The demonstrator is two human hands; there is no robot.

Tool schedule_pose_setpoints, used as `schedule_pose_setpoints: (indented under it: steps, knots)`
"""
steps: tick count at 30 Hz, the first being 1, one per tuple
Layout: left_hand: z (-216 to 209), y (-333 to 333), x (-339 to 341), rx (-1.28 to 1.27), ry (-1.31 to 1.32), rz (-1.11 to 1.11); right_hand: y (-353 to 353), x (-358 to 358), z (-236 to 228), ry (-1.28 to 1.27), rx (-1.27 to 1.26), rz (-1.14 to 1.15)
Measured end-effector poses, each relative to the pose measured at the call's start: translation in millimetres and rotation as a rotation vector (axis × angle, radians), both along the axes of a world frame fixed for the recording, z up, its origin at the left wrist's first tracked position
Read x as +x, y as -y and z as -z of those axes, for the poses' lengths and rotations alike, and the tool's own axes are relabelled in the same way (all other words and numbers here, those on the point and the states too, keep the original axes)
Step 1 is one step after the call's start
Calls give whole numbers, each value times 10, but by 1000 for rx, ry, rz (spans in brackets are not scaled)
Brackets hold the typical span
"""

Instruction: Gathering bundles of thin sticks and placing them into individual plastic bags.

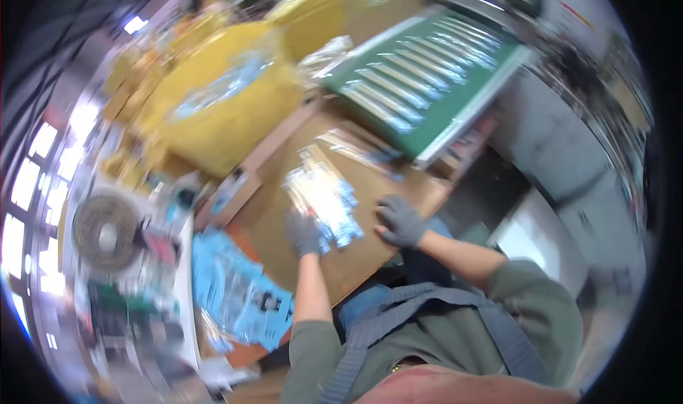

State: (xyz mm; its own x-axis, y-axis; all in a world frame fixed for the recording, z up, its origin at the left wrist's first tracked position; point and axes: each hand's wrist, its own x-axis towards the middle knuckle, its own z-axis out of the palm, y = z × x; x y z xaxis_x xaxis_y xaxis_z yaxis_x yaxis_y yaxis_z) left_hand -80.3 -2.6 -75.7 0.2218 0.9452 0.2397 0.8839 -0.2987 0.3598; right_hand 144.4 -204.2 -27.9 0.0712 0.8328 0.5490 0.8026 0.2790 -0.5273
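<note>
Both hands are in view over the brown tabletop (274,235), at the middle of the frame, each in a grey glove. The left hand (302,233) lies at the lower left side of a pile of slim wrapped packets (327,194), touching it; owing to blur, it cannot be told whether its fingers close on any packet. The right hand (400,220) is beside the near right edge of the tabletop, apart from the pile, with fingers loosely bent, thumb clear of them and nothing seen in its grasp.

The pile is located at the centre of the frame, its packets overlapping and running roughly from upper left to lower right. The packets appear to contain tan sticks in clear film, with blue at the lower ends; smearing limits this finding. Further loose packets (359,150) lie above the pile, toward the belt.

At the upper right, a green conveyor belt (452,114) carries a row of similar packets set side by side. A large yellow sack (220,123) occupies the upper left. Blue printed plastic bags (238,286) lie at the lower left, and a round fan (107,233) is at the far left.
</note>
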Motion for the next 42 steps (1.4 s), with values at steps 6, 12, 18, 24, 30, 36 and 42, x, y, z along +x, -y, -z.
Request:
schedule_pose_setpoints:
  steps: [6, 12, 18, 24, 30, 36, 42]
  knots:
    - [-275, 115, -10, 39, 139, 117, -35, 8, 152, 39, 31, 16]
    - [-133, 107, -48, 50, 201, 100, -19, -17, 230, 22, 35, 41]
    - [-263, 170, -6, 91, 3, -11, -28, -36, 267, -4, 19, 38]
    - [-164, 94, -55, 170, 9, 5, -43, -31, 273, 9, 33, 41]
    - [-217, 164, -34, 180, 2, -4, -33, -34, 249, 24, 14, 52]
    - [-193, 147, -45, 151, -18, -3, -40, -38, 259, 22, 18, 51]
    - [-172, 151, -50, 129, -20, -22, -48, -49, 251, 31, 17, 53]
